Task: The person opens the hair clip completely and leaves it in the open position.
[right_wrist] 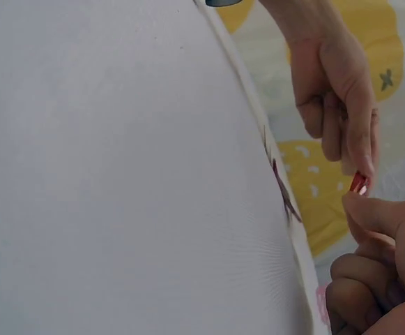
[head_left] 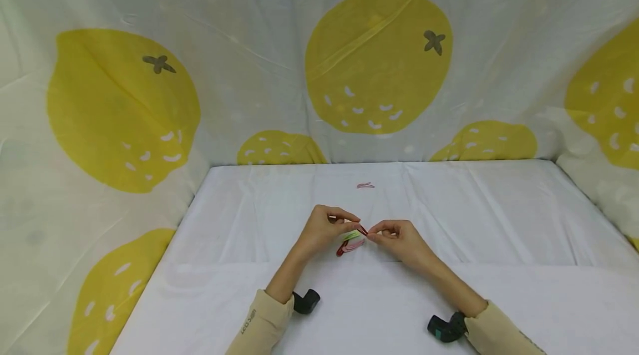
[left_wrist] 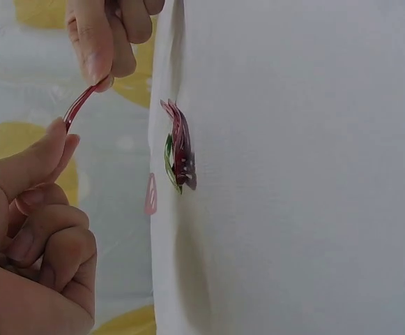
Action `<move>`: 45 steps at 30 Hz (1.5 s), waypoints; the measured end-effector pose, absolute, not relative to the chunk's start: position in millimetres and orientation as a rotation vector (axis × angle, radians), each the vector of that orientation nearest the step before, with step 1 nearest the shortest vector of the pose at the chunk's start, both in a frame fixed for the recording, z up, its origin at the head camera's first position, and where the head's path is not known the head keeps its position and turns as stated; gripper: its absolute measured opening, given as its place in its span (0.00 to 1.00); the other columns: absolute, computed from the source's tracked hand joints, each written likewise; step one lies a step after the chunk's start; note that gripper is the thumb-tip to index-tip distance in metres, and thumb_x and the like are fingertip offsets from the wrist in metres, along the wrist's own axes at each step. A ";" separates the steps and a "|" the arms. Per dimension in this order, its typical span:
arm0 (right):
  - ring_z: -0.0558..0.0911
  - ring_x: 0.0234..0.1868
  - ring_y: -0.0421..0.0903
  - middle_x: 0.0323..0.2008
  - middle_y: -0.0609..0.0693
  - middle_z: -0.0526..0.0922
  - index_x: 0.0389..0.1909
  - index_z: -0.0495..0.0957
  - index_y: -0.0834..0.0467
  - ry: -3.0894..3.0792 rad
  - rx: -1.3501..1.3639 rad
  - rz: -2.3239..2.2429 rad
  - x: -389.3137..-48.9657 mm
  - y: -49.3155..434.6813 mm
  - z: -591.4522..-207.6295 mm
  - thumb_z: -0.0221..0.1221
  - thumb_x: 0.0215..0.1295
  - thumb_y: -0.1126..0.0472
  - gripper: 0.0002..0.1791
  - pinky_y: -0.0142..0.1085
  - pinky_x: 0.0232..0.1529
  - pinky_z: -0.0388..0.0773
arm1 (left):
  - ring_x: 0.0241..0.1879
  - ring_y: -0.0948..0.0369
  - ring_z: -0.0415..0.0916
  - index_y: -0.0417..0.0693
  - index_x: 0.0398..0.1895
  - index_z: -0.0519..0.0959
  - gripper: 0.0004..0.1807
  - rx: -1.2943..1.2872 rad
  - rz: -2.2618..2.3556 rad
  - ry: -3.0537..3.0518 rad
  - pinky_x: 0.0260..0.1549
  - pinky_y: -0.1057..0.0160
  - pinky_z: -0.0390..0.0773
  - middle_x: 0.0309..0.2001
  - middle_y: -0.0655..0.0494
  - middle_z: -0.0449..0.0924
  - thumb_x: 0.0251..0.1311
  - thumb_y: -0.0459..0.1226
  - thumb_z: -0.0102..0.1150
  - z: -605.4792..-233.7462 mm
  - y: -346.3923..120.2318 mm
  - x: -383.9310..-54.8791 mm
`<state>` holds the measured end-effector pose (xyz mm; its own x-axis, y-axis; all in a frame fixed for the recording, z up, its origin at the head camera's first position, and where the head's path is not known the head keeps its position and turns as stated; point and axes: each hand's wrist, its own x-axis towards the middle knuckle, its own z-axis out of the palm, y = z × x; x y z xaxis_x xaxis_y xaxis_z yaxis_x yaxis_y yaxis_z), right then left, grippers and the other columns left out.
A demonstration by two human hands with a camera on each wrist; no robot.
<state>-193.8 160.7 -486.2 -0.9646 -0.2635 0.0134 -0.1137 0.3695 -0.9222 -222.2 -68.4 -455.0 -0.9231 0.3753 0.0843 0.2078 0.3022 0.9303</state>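
Head view: left hand (head_left: 321,230) and right hand (head_left: 401,241) each pinch an end of one red clip (head_left: 363,230), raised near the clip pile (left_wrist: 180,148) on the counter (head_left: 224,222); thin and glossy, it might spring loose if tugged unevenly, perhaps landing among the pile.

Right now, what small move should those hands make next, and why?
Perhaps lower the red hair clip toward the pile of hair clips: the left-hand grip and right-hand grip pinch its opposite ends, holding it raised above the white cloth where that pile lies.
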 end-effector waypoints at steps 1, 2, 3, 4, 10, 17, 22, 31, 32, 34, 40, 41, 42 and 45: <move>0.64 0.22 0.35 0.19 0.42 0.69 0.39 0.89 0.56 2.479 -0.344 -1.652 -193.9 161.2 -485.8 0.69 0.67 0.54 0.09 0.28 0.23 0.60 | 0.24 0.66 0.60 0.42 0.38 0.92 0.07 0.534 1.684 2.405 0.23 0.72 0.59 0.27 0.53 0.83 0.58 0.35 0.75 -454.5 -68.8 -222.3; 0.65 0.23 0.35 0.21 0.43 0.72 0.39 0.89 0.57 2.472 -0.345 -1.651 -194.3 161.9 -485.6 0.68 0.68 0.54 0.10 0.28 0.24 0.61 | 0.24 0.66 0.60 0.42 0.40 0.92 0.08 0.536 1.684 2.394 0.23 0.72 0.59 0.26 0.54 0.80 0.58 0.34 0.75 -453.9 -69.1 -222.3; 0.66 0.23 0.35 0.23 0.45 0.76 0.40 0.88 0.58 2.461 -0.344 -1.650 -194.5 162.8 -485.2 0.68 0.68 0.55 0.10 0.28 0.25 0.62 | 0.24 0.65 0.59 0.41 0.41 0.91 0.09 0.546 1.687 2.383 0.24 0.72 0.59 0.25 0.56 0.78 0.58 0.33 0.75 -453.4 -69.3 -222.4; 0.67 0.25 0.36 0.25 0.47 0.79 0.41 0.88 0.59 2.444 -0.341 -1.653 -194.8 163.8 -484.7 0.67 0.69 0.56 0.10 0.29 0.26 0.63 | 0.25 0.65 0.59 0.40 0.42 0.91 0.10 0.557 1.688 2.376 0.24 0.71 0.59 0.24 0.58 0.76 0.57 0.32 0.75 -453.1 -69.2 -222.6; 0.64 0.22 0.36 0.23 0.44 0.76 0.47 0.84 0.69 2.213 -0.326 -1.716 -196.4 170.0 -479.5 0.64 0.72 0.58 0.16 0.29 0.23 0.60 | 0.24 0.65 0.57 0.40 0.43 0.91 0.12 0.650 1.694 2.364 0.25 0.71 0.58 0.19 0.59 0.62 0.55 0.30 0.76 -451.5 -69.7 -222.6; 0.52 0.17 0.38 0.14 0.40 0.57 0.52 0.81 0.71 2.017 -0.273 -1.817 -196.5 174.2 -477.1 0.60 0.75 0.54 0.21 0.32 0.18 0.48 | 0.24 0.67 0.61 0.40 0.37 0.92 0.06 0.754 1.730 2.427 0.24 0.72 0.60 0.19 0.51 0.72 0.56 0.31 0.75 -451.6 -71.2 -222.2; 0.60 0.19 0.37 0.17 0.40 0.69 0.51 0.85 0.65 2.130 -0.229 -1.871 -194.9 170.6 -476.4 0.64 0.73 0.53 0.19 0.30 0.21 0.55 | 0.24 0.68 0.63 0.37 0.34 0.92 0.04 0.758 1.769 2.478 0.23 0.72 0.61 0.20 0.46 0.74 0.56 0.30 0.75 -451.3 -69.5 -221.5; 0.85 0.38 0.37 0.42 0.57 0.91 0.42 0.90 0.58 2.479 -0.396 -1.874 -191.2 163.0 -477.7 0.69 0.67 0.58 0.08 0.29 0.43 0.80 | 0.25 0.67 0.60 0.38 0.36 0.92 0.04 0.726 1.797 2.405 0.24 0.72 0.60 0.19 0.56 0.68 0.58 0.30 0.74 -452.8 -69.3 -220.9; 0.84 0.38 0.37 0.43 0.58 0.91 0.42 0.90 0.58 2.473 -0.420 -1.875 -190.9 162.7 -477.5 0.68 0.68 0.58 0.08 0.29 0.42 0.79 | 0.25 0.67 0.59 0.39 0.36 0.92 0.04 0.715 1.798 2.391 0.24 0.72 0.59 0.19 0.57 0.68 0.59 0.30 0.73 -452.6 -69.7 -220.8; 0.82 0.38 0.37 0.43 0.61 0.90 0.42 0.90 0.58 2.449 -0.459 -1.874 -190.6 162.3 -477.1 0.67 0.69 0.58 0.08 0.28 0.41 0.78 | 0.24 0.66 0.59 0.38 0.36 0.91 0.03 0.686 1.807 2.354 0.25 0.72 0.60 0.20 0.58 0.69 0.59 0.29 0.72 -451.9 -70.6 -220.1; 0.81 0.39 0.37 0.43 0.61 0.89 0.42 0.89 0.58 2.388 -0.477 -1.865 -190.5 163.3 -474.7 0.67 0.69 0.58 0.09 0.29 0.42 0.77 | 0.23 0.67 0.58 0.35 0.36 0.90 0.04 0.624 1.819 2.257 0.24 0.72 0.61 0.27 0.43 0.81 0.61 0.29 0.71 -451.8 -72.9 -219.8; 0.81 0.39 0.37 0.43 0.61 0.89 0.42 0.89 0.59 2.380 -0.476 -1.866 -190.7 163.7 -474.3 0.67 0.69 0.58 0.09 0.29 0.42 0.78 | 0.23 0.67 0.58 0.35 0.36 0.90 0.05 0.614 1.820 2.247 0.24 0.72 0.61 0.29 0.39 0.82 0.62 0.30 0.71 -452.0 -73.1 -219.9; 0.81 0.39 0.38 0.43 0.60 0.89 0.42 0.89 0.59 2.374 -0.476 -1.868 -190.8 164.2 -473.9 0.67 0.70 0.58 0.09 0.29 0.42 0.78 | 0.23 0.68 0.59 0.35 0.37 0.90 0.05 0.604 1.823 2.234 0.24 0.72 0.62 0.31 0.36 0.83 0.62 0.30 0.71 -452.0 -73.1 -219.9; 0.79 0.38 0.38 0.43 0.60 0.88 0.42 0.88 0.60 2.359 -0.470 -1.862 -191.0 165.7 -473.5 0.66 0.70 0.58 0.09 0.29 0.41 0.77 | 0.23 0.67 0.62 0.35 0.37 0.89 0.06 0.556 1.829 2.208 0.24 0.72 0.64 0.34 0.35 0.85 0.62 0.32 0.71 -452.1 -72.3 -219.7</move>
